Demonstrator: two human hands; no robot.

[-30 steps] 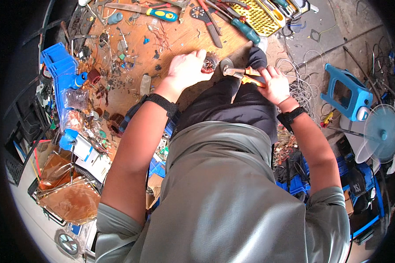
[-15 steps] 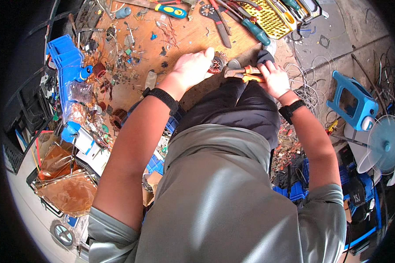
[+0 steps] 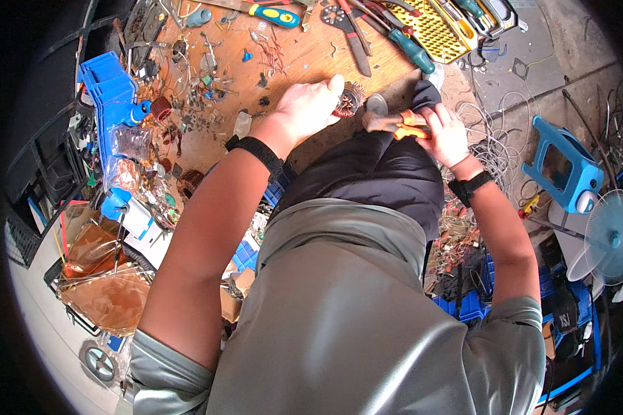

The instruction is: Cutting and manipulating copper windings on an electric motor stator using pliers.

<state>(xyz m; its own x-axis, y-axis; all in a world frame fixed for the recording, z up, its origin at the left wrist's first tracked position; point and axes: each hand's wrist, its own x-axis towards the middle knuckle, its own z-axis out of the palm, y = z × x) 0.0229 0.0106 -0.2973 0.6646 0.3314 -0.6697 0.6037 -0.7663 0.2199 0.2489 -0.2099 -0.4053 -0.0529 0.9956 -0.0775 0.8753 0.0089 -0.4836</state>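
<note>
The left hand has its fingers curled closed on a round, copper-wound metal piece, at three o'clock from it. The right hand wraps its fingers around orange-handled metal pliers pointing toward nine o'clock (their jaw gap is unclear).

Rough, copper-coloured metal bristles on a wound core; pliers pair dull, worn metal with smooth orange plastic grips; the wooden board looks scuffed, its grain showing; a satin-glossy grey cloth shirt meets matt, dark cloth trousers; smooth blue plastic housing, perforated yellow plastic tray and glossy clear plastic bag add sheen.
</note>
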